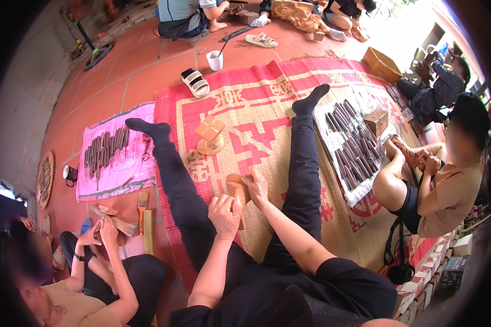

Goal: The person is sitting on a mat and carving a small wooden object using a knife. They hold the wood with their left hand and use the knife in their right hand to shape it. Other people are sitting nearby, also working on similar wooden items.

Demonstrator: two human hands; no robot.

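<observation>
Between my outstretched legs I hold a light-brown wooden piece (235,188) with a rounded top. My left hand (225,215) is closed against its near left side, fingers curled and thumb up. At its upper right side, my right hand (256,186) is closed on it with bent fingers. Any small tool in either hand is hidden from me. Farther off on the mat, a wooden block (210,128) sits on a round wooden base (210,145).
Under my legs lies a red and tan woven mat (267,128). Several carving tools rest on a pink cloth (133,182) at left and a white cloth (324,128) at right. People sit working on both sides. Sandals (195,83) and a white cup (215,61) stand beyond.
</observation>
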